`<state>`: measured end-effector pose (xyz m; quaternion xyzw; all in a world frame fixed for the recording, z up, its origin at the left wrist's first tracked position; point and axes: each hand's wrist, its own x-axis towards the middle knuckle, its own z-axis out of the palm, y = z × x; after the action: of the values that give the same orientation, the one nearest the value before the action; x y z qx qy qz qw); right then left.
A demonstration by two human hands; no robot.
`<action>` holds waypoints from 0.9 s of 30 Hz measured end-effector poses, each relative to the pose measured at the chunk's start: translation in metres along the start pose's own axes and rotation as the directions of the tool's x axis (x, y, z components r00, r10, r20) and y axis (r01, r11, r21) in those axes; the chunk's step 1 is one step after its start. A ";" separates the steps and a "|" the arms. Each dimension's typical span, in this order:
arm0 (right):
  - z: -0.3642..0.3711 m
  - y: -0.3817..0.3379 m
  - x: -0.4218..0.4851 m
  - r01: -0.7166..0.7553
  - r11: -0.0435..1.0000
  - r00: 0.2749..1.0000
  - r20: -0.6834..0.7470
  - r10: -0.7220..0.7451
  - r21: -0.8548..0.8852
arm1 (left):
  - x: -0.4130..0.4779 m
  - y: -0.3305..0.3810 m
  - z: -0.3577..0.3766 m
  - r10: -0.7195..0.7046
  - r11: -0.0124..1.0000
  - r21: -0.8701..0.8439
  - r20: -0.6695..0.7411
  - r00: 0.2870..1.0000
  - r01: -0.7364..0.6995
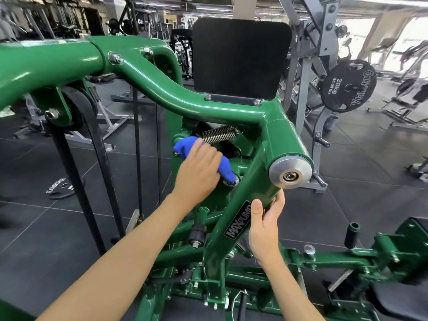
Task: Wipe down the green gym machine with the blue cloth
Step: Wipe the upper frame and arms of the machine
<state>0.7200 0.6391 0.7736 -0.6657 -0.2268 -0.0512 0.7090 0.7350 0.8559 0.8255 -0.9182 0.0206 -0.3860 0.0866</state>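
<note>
Right hand [264, 228] nearest the camera, thumb and fingers wrapped round the slanted upright of the green gym machine [185, 100], grasping the painted tube. Paint was glossy, tube round in section.

Just left of that thumb, one black label [238, 220] ran along the upright; it read "MAXPUMP" in pale letters.

Beyond it, left hand [199, 167] lay over the blue cloth [185, 145], clenched on it and holding it against an inner green part of the frame. The cloth was bunched and soft-looking, and stuck out on both sides of the hand. Its lower end touched a small round bushing.

Directly above the cloth sat one bare steel coil spring [220, 134], lying almost level. A second spring [340, 280] showed low on the right of the frame. Count: two.

One flat, silver, disc-shaped end cap [289, 173] closed the thick cross tube to the right of the cloth, with a bolt at its centre.

On the left, one black pulley wheel [76, 107] carried a flat black belt downward.

Further back stood one black rectangular pad [240, 59], matte, with rounded corners, fixed by two bolts.

Far right, a black weight plate [348, 85] hung on a grey rack, marked "20kg" and "OLYMPIA". Another plate [61, 188] lay on the dark tiled floor; its writing was too small to read.
</note>
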 end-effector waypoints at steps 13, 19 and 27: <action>0.000 0.002 0.003 0.036 0.998 0.999 -0.025 -0.037 -0.044 | -0.012 0.032 0.033 0.301 0.933 -0.182 -0.073 0.951 -0.309; 0.001 0.005 0.002 0.045 0.998 0.998 -0.041 -0.047 -0.045 | -0.073 0.018 0.039 0.197 0.868 -0.469 0.023 0.980 -0.163; -0.001 0.007 0.002 0.041 0.998 0.999 -0.024 -0.042 -0.048 | -0.081 0.059 0.049 -0.594 0.432 -0.715 0.234 0.770 0.550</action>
<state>0.7250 0.6397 0.7679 -0.6767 -0.2305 -0.0796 0.6947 0.7149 0.8137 0.7244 -0.8090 -0.1318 -0.3714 -0.4361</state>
